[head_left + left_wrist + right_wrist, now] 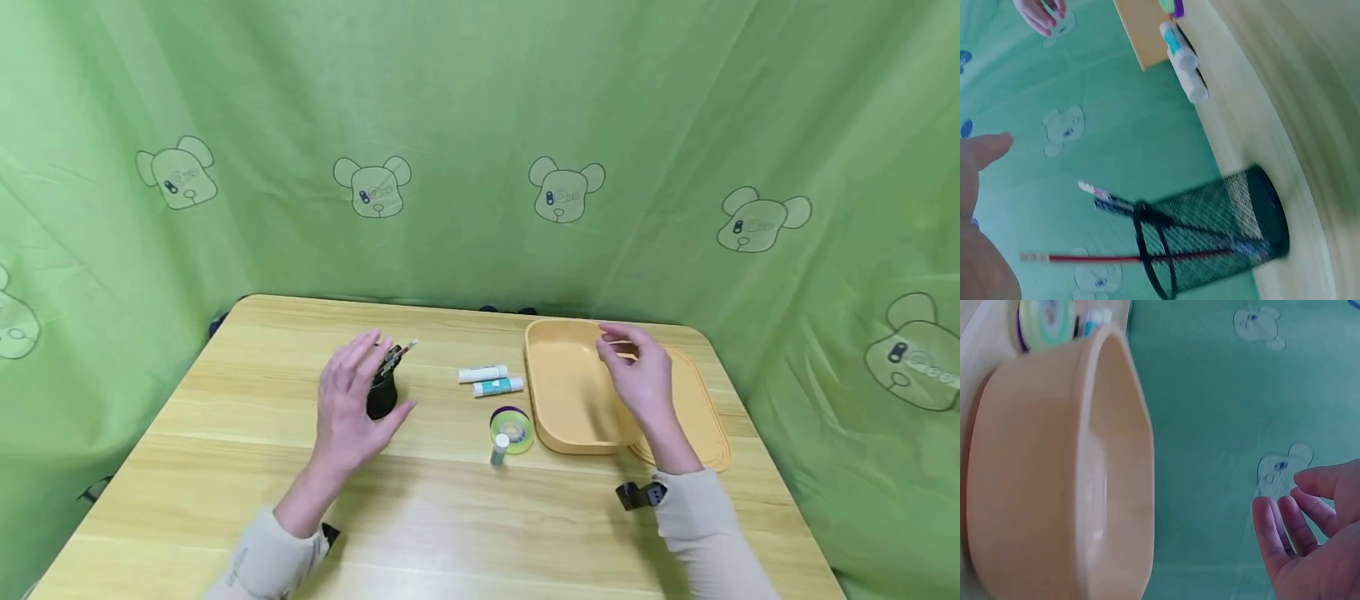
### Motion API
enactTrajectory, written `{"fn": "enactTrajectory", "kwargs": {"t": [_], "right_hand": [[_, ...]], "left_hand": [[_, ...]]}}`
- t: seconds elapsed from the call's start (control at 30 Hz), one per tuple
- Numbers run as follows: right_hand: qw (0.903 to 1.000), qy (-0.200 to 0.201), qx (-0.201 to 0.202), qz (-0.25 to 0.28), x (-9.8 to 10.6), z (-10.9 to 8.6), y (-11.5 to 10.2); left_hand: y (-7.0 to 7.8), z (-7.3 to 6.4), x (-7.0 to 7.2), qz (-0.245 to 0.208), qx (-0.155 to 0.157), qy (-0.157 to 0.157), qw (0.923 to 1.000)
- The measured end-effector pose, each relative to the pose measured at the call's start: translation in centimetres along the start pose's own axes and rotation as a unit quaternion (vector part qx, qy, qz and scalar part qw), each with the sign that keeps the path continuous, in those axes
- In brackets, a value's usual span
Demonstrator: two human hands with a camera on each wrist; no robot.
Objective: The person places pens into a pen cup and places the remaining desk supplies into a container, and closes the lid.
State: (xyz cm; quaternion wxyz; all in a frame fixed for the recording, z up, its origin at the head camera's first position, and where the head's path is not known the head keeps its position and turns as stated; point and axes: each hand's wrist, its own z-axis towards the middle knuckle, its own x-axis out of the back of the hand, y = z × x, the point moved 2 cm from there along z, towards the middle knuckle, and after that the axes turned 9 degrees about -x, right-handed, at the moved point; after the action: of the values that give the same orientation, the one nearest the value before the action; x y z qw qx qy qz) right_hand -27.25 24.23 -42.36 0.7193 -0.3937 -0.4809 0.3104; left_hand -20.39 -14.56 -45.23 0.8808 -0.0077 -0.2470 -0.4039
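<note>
My left hand is spread beside a black mesh pen holder, thumb apart from the fingers and nothing in the grasp. A red pencil and a dark pen lean out of the holder, which stands upright on the table. Above the right part of a shallow orange box, my right hand hovers with loosely bent fingers. It holds nothing, and in the right wrist view the fingers are well apart from the box wall.
Left of the box lie a white glue stick and a teal-and-white one. Nearer stand a roll of tape and a small white-capped tube. An orange lid lies right of the box. A green curtain hangs behind the table.
</note>
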Motion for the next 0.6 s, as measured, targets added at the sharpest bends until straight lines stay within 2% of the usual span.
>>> {"fn": "enactTrajectory", "kwargs": {"t": [0.13,0.33,0.47,0.6], "right_hand": [[0.9996,0.010,-0.012,-0.022,0.7,0.5,1.2],[0.9985,0.012,-0.023,-0.048,1.5,1.2,2.8],[0.9962,0.007,-0.027,-0.083,2.2,1.4,4.1],[0.9928,-0.016,-0.044,-0.110,2.6,1.5,5.8]], "left_hand": [[1.2,0.4,-1.1,-0.020,-0.030,-0.006,0.9993],[2.4,0.5,-3.8,-0.050,-0.030,-0.067,0.9961],[2.5,0.1,-6.0,-0.090,0.012,-0.120,0.9886],[2.0,-0.2,-8.5,-0.144,0.081,-0.171,0.9714]]}}
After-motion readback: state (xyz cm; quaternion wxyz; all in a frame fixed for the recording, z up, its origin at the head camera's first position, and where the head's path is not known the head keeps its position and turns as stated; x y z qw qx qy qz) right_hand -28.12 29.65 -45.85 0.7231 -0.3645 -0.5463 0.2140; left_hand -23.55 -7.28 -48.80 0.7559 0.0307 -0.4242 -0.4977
